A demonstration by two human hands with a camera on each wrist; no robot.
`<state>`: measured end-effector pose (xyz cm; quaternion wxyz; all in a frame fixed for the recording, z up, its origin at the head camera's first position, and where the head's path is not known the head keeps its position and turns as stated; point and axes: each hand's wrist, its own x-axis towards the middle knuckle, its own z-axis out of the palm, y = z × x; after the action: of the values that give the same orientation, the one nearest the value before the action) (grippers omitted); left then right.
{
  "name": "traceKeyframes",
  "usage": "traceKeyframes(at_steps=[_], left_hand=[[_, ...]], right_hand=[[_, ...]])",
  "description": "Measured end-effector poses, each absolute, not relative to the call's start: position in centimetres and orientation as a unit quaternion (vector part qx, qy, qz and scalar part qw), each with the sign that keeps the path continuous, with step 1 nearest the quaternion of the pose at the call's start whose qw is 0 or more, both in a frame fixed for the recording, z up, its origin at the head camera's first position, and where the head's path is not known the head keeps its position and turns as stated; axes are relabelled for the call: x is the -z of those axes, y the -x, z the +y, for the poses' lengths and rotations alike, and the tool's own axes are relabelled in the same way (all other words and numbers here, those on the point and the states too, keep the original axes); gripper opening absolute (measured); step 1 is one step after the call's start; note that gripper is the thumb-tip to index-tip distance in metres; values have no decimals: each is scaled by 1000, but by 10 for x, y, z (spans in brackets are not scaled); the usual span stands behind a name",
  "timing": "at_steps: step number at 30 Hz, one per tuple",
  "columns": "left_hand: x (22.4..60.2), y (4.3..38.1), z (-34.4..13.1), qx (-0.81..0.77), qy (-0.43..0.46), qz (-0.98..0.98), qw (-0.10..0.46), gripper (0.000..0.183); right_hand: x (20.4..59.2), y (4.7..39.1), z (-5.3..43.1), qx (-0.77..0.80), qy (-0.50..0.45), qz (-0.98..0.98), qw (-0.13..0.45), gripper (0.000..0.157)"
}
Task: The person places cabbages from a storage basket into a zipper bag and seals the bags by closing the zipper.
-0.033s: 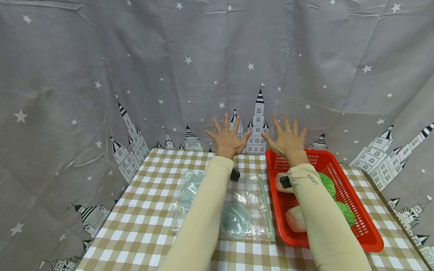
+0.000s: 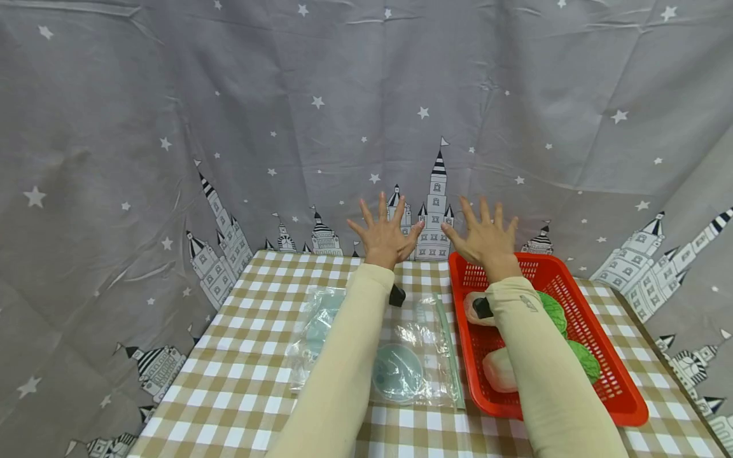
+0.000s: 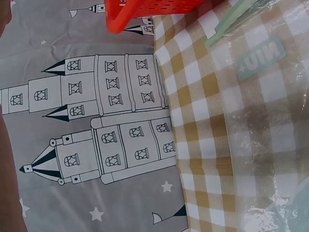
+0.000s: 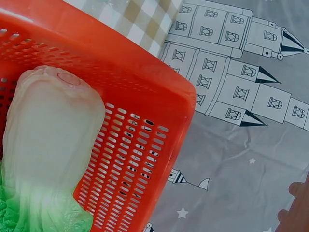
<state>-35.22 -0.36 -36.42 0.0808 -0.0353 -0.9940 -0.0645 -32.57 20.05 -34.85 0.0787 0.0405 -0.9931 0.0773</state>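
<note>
In the head view both hands are raised over the far table edge, fingers straight and spread, holding nothing. The left hand (image 2: 385, 240) is beyond a clear plastic zip bag (image 2: 429, 327) with pale green printing and a green strip along its right side. The bag lies flat, partly hidden by the left sleeve. My right hand (image 2: 487, 243) hovers above the far end of a red plastic basket (image 2: 621, 407). Two Chinese cabbages, white-stemmed with green leaves, lie in it, partly covered by the right sleeve; one cabbage (image 4: 53, 140) shows closely in the right wrist view.
A brown-and-white checked cloth (image 2: 229, 356) covers the table. Behind it hangs a grey curtain (image 2: 258, 95) printed with castles and stars. The basket stands on the right side of the table, close to the bag's green strip.
</note>
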Motion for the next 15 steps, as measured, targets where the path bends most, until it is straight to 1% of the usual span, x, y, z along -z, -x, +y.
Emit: traceKeyframes(at_steps=[5,10,15], left_hand=[[367,349,-2,48,37,-995,77,81],[379,342,6,62,57,-993,84,78],[412,310,25,95,87,-989,72,67]], right_hand=[[350,324,201,-85,-44,-992,79,90],[352,318,202,-94,-58,-990,90,86],[363,305,204,-100,-76,-988,93,85]])
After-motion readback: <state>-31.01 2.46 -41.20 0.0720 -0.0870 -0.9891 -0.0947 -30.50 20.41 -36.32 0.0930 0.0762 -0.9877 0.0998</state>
